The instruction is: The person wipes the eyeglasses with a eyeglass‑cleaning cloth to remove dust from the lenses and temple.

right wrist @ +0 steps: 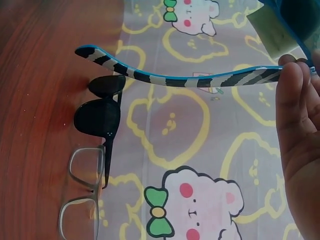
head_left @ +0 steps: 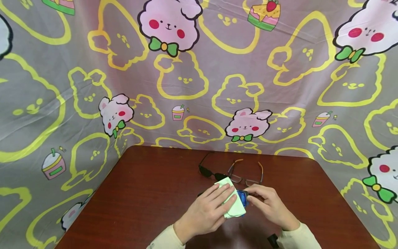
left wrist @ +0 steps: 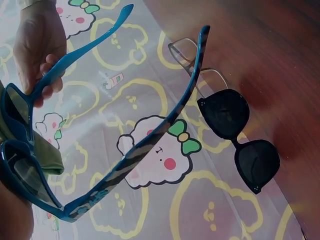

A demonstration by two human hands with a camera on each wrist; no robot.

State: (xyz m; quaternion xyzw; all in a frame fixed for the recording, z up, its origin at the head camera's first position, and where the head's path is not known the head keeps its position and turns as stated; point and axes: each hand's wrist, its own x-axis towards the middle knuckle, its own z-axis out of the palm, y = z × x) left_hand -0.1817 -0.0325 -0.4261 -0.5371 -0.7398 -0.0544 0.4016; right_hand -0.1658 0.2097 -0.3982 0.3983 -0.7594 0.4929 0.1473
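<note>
Blue-framed sunglasses with zebra-striped temples are held up over the table, temples pointing away from me. My right hand pinches them at the hinge end of one temple, between thumb and fingers. Over the other part of the front, my left hand holds a folded pale green cloth against the lens, fingers laid across it. The left thumb is hidden beneath. In the left wrist view, the cloth shows behind the blue frame.
Just beyond the hands lie black sunglasses and clear-lensed glasses with orange-tipped temples on the dark red wooden table. A cartoon-printed curtain encloses the table's back and sides.
</note>
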